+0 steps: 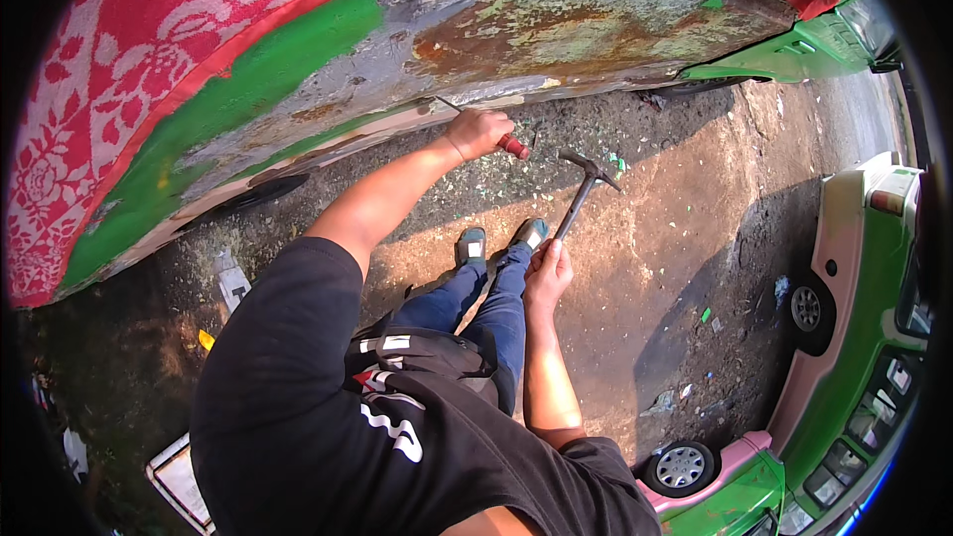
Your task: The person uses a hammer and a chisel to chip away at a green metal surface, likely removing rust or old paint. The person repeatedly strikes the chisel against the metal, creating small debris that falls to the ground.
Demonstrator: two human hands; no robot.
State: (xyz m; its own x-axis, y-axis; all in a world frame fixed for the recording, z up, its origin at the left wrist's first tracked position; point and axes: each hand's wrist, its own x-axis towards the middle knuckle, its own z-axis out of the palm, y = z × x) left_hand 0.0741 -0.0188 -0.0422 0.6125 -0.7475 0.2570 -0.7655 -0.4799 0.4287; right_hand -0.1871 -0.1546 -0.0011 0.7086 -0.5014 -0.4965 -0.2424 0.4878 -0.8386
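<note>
My left hand is closed around a screwdriver with a red handle. Its thin metal shaft points up and left, and the tip is at the lower edge of the vehicle's body panel; whether it touches is too small to tell. That panel is patchy, with green paint, bare grey areas and brown rust. In my right hand, gripped low on its dark handle, is a hammer. The hammer's head is up, apart from the screwdriver and a little to its right.
A red and pink flowered cloth drapes over the vehicle. Another green and pink vehicle stands at the right. The rough ground has scattered paint chips and litter. A white-framed panel lies at the lower left.
</note>
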